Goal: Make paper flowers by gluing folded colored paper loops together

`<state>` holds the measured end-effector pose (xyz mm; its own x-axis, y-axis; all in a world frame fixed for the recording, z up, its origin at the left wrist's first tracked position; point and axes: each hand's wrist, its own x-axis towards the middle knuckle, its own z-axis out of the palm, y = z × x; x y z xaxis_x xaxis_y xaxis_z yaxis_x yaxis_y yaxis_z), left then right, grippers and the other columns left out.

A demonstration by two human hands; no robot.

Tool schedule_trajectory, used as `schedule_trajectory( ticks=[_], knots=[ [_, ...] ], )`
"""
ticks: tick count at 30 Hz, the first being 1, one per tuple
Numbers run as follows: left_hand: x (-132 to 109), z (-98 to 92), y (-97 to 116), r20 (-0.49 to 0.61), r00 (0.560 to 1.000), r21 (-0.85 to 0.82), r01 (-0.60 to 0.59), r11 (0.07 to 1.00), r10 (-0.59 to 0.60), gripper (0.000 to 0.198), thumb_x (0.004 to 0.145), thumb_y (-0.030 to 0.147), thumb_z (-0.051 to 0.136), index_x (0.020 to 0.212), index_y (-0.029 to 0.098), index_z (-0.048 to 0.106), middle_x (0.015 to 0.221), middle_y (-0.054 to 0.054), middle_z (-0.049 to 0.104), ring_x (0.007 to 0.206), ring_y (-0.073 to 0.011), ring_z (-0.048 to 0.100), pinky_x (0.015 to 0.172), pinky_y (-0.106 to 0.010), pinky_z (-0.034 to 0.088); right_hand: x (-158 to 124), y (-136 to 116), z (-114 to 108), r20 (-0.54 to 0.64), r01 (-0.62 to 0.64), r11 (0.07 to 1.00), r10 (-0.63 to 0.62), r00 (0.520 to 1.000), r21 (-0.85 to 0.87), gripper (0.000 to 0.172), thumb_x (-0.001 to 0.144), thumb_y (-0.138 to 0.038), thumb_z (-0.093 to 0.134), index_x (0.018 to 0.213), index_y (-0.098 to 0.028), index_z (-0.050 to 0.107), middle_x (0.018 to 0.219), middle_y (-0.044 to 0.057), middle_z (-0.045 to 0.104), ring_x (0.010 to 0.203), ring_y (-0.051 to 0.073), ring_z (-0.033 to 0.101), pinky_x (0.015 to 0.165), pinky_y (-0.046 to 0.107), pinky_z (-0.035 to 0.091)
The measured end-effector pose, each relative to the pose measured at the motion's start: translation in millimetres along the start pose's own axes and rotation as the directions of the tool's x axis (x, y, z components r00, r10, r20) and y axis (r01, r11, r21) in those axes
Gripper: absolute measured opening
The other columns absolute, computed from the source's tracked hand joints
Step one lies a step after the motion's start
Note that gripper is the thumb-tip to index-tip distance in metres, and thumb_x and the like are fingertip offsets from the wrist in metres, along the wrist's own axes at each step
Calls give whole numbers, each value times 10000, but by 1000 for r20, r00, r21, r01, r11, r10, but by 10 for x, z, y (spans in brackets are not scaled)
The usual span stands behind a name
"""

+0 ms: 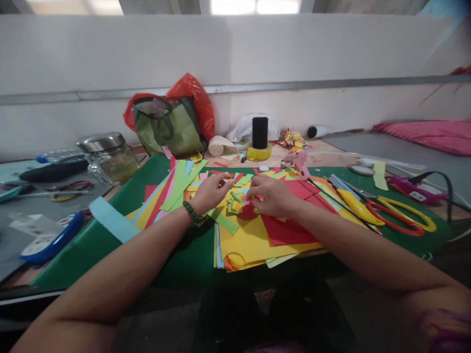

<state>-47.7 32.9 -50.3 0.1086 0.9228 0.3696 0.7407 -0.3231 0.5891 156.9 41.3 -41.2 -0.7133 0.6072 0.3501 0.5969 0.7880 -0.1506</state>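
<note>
My left hand [211, 192], with a dark green beaded bracelet [190, 211], hovers over the paper pile with loosely bent fingers; I see nothing held in it. Close by, my right hand [271, 196] has its fingers pinched together at small folded green and yellow paper strips [236, 203]. Part of that grip is hidden behind the fingers. Red paper [290, 230] lies beneath the right wrist, over yellow sheets [239, 245]. Long light green strips [178, 184] fan out left of my left hand.
A green mat [176, 264] covers the table. On the right lie red-and-yellow-handled scissors [395, 218], a yellow-handled cutter [358, 207] and a pink glue gun [302, 164]. A phone [260, 132] stands on a yellow tape roll [259, 153]. At left are a glass jar [110, 159] and a blue tape dispenser [53, 240].
</note>
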Motion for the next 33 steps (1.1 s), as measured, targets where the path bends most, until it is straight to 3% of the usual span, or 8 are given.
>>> schedule_trajectory(
  ticks=[5, 10, 17, 23, 29, 33],
  knots=[
    [-6, 34, -77, 165, 984, -263, 115, 958, -73, 402, 656, 273, 711, 1029, 142, 636, 690, -15, 694, 654, -172, 654, 594, -261, 497, 18, 3, 34, 103, 46, 997, -40, 994, -58, 253, 800, -116, 563, 887, -209, 781, 861, 78, 621, 869, 198, 507, 635, 269, 332],
    [18, 120, -81, 151, 988, -408, 83, 909, -23, 391, 672, 203, 679, 1052, 143, 607, 724, -12, 701, 679, -152, 659, 629, -263, 513, 26, -12, 29, 159, 56, 994, -41, 986, -95, 289, 814, -110, 539, 911, -218, 789, 876, 81, 630, 879, 201, 497, 642, 278, 329],
    [28, 181, -58, 80, 993, -294, -64, 954, 92, 389, 709, 114, 626, 1096, 143, 626, 802, -27, 717, 758, -151, 673, 732, -277, 536, 23, -42, 18, 199, 40, 995, -22, 980, -87, 295, 791, -78, 521, 920, -189, 763, 890, 91, 649, 929, 220, 525, 655, 281, 350],
    [9, 207, -64, 64, 988, -289, -114, 951, 138, 384, 723, 110, 625, 1105, 145, 632, 856, -47, 730, 795, -161, 687, 787, -297, 543, 67, 3, 34, -42, -146, 978, 153, 987, 149, 142, 739, -167, 615, 881, -169, 601, 889, 48, 648, 848, 182, 569, 670, 261, 380],
    [6, 217, -65, 60, 979, -283, -169, 944, 193, 353, 738, 120, 620, 1089, 153, 641, 864, -47, 729, 796, -162, 687, 777, -289, 546, 178, 54, 207, 34, -281, 826, 303, 952, 488, 298, 673, -175, 680, 837, -221, 434, 796, -19, 651, 725, 154, 608, 629, 247, 411],
    [-28, 160, 1, -1, 975, -111, -222, 969, 223, 292, 745, 141, 604, 1033, 166, 648, 892, -48, 725, 790, -159, 672, 756, -283, 533, 208, 81, 291, 46, -300, 790, 327, 944, 535, 329, 665, -126, 674, 857, -231, 429, 713, -56, 622, 676, 148, 608, 620, 248, 421]
  ],
)
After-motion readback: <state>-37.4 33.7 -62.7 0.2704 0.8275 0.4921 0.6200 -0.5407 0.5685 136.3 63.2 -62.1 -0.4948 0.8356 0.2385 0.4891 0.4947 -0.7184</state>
